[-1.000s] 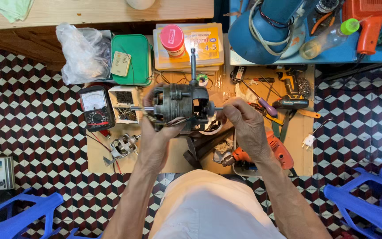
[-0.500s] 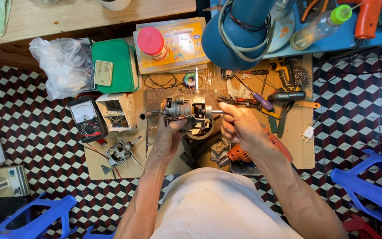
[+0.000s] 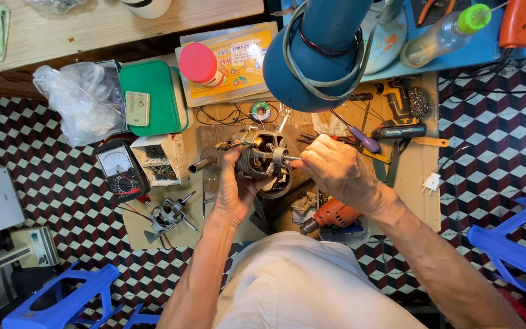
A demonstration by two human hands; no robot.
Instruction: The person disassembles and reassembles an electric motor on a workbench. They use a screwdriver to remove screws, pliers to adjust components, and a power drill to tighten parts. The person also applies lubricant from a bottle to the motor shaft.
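I'm gripping the round metal motor [image 3: 262,159] in my left hand [image 3: 234,194]; right hand [image 3: 338,172] is pinching its thin steel shaft [image 3: 288,158].

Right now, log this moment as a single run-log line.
left hand: grips electric motor | right hand: fingertips on motor shaft | nearby: multimeter, orange drill | surface: wooden board

A green case [image 3: 153,97] and red-lidded jar [image 3: 199,63] are sitting near the wooden board's [image 3: 418,176] far edge, an orange drill [image 3: 333,214] is lying at its near edge, and blue stools [image 3: 62,301] are flanking a red-black-white chequered floor [image 3: 44,176].
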